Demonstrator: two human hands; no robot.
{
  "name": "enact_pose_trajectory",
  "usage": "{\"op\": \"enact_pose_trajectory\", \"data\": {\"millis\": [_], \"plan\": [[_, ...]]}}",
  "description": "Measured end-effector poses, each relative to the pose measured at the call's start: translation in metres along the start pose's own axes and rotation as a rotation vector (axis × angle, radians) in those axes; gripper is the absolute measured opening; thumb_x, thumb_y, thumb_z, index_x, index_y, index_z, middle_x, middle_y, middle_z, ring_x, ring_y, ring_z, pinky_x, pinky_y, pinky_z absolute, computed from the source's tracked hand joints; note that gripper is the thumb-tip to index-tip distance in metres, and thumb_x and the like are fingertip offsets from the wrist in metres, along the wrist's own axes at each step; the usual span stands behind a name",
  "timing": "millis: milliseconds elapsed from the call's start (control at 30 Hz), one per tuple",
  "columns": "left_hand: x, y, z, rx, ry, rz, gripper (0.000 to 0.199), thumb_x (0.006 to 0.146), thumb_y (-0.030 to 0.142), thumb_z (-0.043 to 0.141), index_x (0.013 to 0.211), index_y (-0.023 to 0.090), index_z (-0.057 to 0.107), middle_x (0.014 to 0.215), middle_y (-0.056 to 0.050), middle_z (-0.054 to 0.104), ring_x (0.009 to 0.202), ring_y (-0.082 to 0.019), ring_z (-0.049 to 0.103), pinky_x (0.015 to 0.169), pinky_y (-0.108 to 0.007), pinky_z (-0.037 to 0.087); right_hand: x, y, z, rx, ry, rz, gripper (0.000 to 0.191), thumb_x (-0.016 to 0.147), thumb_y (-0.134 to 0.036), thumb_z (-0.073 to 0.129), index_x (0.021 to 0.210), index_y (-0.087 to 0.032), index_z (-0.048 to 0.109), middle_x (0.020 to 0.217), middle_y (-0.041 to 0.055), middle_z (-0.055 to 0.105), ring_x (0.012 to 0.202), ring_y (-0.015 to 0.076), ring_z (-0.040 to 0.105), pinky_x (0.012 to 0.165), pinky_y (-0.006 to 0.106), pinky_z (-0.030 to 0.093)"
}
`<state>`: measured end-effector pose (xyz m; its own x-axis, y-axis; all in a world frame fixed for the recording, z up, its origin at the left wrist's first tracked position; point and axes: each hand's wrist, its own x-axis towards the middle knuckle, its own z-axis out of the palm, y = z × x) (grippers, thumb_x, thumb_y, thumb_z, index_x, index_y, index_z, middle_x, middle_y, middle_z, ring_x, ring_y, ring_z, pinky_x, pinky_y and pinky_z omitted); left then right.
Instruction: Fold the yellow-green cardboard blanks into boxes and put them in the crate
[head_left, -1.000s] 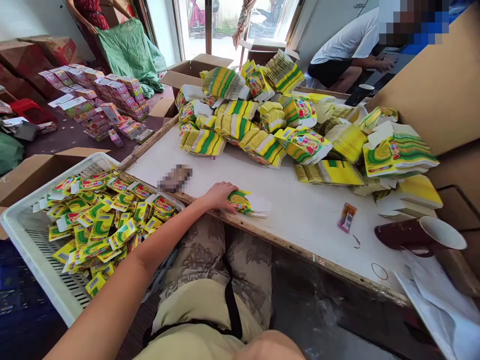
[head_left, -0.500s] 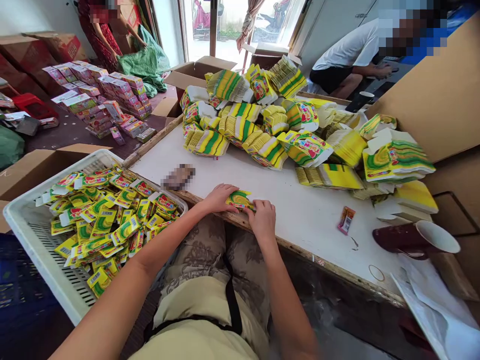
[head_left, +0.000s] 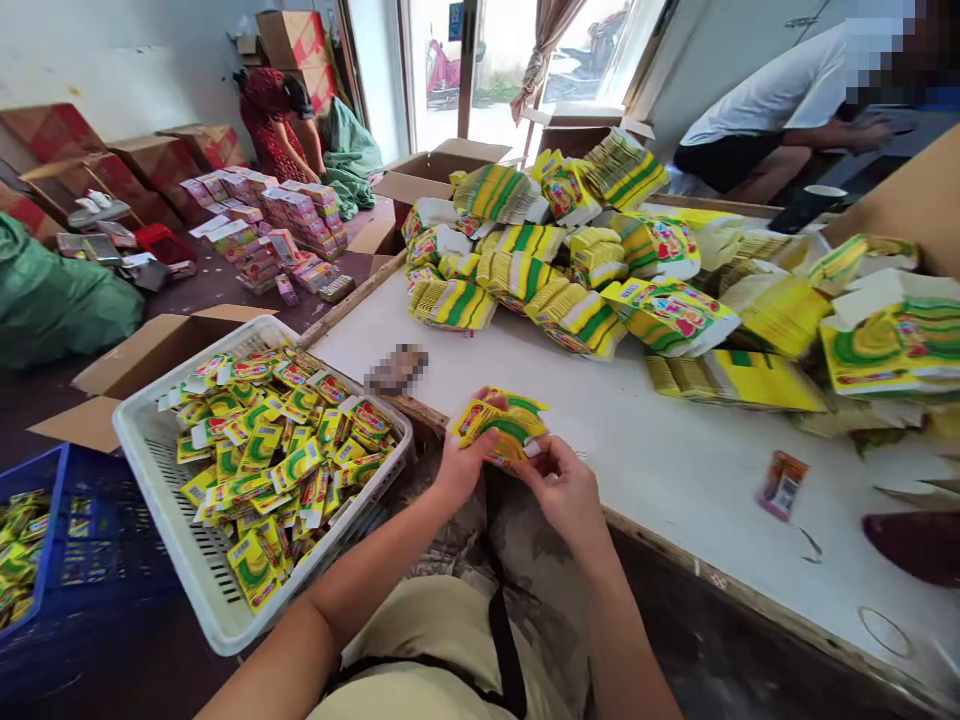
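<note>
Between my hands, over the near edge of the white table [head_left: 645,455], are yellow-green printed cartons [head_left: 506,428], fanned slightly apart. My left hand [head_left: 469,455] is wrapped round their left side, thumb on top. The fingers of my right hand [head_left: 559,480] pinch their lower right corner, by a white flap. To the left, a white basket [head_left: 176,570] holds many small yellow-green boxes [head_left: 262,445]. Bundles of flat yellow-green cartons [head_left: 517,265] are heaped along the far side of the table.
A small orange-purple packet [head_left: 782,485], a rubber band [head_left: 885,632] and a dark red mug [head_left: 911,545] are at the right. A blue crate [head_left: 105,560] stands at lower left. Pink boxes [head_left: 259,225] are stacked on the floor. Two people are beyond the table.
The view has turned left. Both hands have raised the cartons off the table edge, and these now show spread and tilted. The person in red is bent further down.
</note>
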<state>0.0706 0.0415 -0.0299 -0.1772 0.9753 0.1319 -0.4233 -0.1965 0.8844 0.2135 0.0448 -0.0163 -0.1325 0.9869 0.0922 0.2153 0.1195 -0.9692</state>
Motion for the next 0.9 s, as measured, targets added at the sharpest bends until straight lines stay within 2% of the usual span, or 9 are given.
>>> {"op": "enact_pose_trajectory", "data": {"millis": [67,133,233,300,367,567,700,800,900], "plan": [[-0.005,0.005,0.01,-0.124,-0.018,-0.087,0.069,0.081,0.062,0.062,0.133,0.018,0.053,0.121,-0.017,0.067,0.118,-0.031,0.061,0.1,-0.048,0.048,-0.011,-0.005,0.01,0.082,-0.028,0.008,0.038,0.069,-0.054,0.076,0.073,-0.022,0.057,0.064,-0.0019,0.057,0.055,0.014,0.047,0.052,0.027,0.038],[-0.008,0.014,0.015,-0.1,-0.032,-0.07,0.059,0.086,0.061,0.056,0.124,0.017,0.062,0.115,-0.015,0.07,0.114,-0.031,0.064,0.098,-0.048,0.05,-0.019,-0.007,0.018,0.15,-0.005,0.023,0.037,0.069,-0.052,0.078,0.074,-0.021,0.057,0.067,-0.0014,0.057,0.059,0.0146,0.049,0.055,0.028,0.042],[-0.012,0.027,0.011,0.141,-0.152,0.113,0.043,0.091,0.052,0.054,0.113,0.019,0.07,0.116,-0.012,0.071,0.113,-0.028,0.064,0.103,-0.046,0.047,-0.025,-0.007,0.023,0.285,-0.005,0.054,0.036,0.068,-0.048,0.08,0.077,-0.022,0.058,0.071,-0.0007,0.059,0.065,0.0159,0.054,0.061,0.029,0.047],[-0.014,0.031,0.005,0.292,-0.252,0.241,0.04,0.093,0.05,0.051,0.114,0.021,0.071,0.119,-0.011,0.07,0.115,-0.027,0.063,0.106,-0.046,0.045,-0.027,-0.005,0.024,0.365,-0.037,0.08,0.036,0.067,-0.048,0.081,0.077,-0.022,0.058,0.072,-0.0001,0.06,0.067,0.0164,0.056,0.062,0.029,0.048],[-0.016,0.029,-0.001,0.358,-0.283,0.295,0.042,0.094,0.051,0.048,0.117,0.023,0.069,0.119,-0.01,0.07,0.115,-0.027,0.063,0.106,-0.046,0.046,-0.028,-0.003,0.025,0.398,-0.056,0.101,0.035,0.067,-0.048,0.081,0.076,-0.023,0.058,0.071,0.0003,0.06,0.067,0.0164,0.056,0.061,0.03,0.049],[-0.02,0.015,-0.006,0.288,-0.194,0.103,0.048,0.091,0.059,0.048,0.115,0.022,0.069,0.111,-0.01,0.071,0.112,-0.027,0.064,0.104,-0.045,0.046,-0.031,0.005,0.029,0.424,-0.079,0.165,0.036,0.065,-0.047,0.083,0.083,-0.022,0.063,0.078,0.0025,0.065,0.071,0.0174,0.06,0.065,0.031,0.053],[-0.021,0.015,0.0,0.088,-0.076,-0.052,0.048,0.083,0.065,0.058,0.098,0.021,0.069,0.089,-0.008,0.071,0.091,-0.024,0.067,0.087,-0.04,0.053,-0.037,0.006,0.035,0.448,-0.16,0.229,0.04,0.065,-0.049,0.082,0.088,-0.022,0.063,0.079,0.0034,0.068,0.072,0.0174,0.062,0.065,0.03,0.053],[-0.018,0.013,0.004,-0.091,0.115,-0.035,0.049,0.077,0.068,0.063,0.088,0.021,0.06,0.074,-0.002,0.06,0.069,-0.016,0.059,0.071,-0.032,0.051,-0.045,0.004,0.042,0.426,-0.195,0.209,0.041,0.068,-0.05,0.08,0.091,-0.022,0.061,0.079,0.0033,0.068,0.069,0.017,0.061,0.063,0.03,0.052],[-0.017,0.01,0.005,-0.069,0.245,0.026,0.05,0.075,0.068,0.065,0.086,0.022,0.051,0.07,0.002,0.049,0.059,-0.011,0.047,0.062,-0.026,0.046,-0.051,0.002,0.049,0.383,-0.108,0.145,0.045,0.07,-0.046,0.079,0.101,-0.024,0.055,0.078,0.0009,0.067,0.069,0.017,0.061,0.064,0.03,0.051]]}}
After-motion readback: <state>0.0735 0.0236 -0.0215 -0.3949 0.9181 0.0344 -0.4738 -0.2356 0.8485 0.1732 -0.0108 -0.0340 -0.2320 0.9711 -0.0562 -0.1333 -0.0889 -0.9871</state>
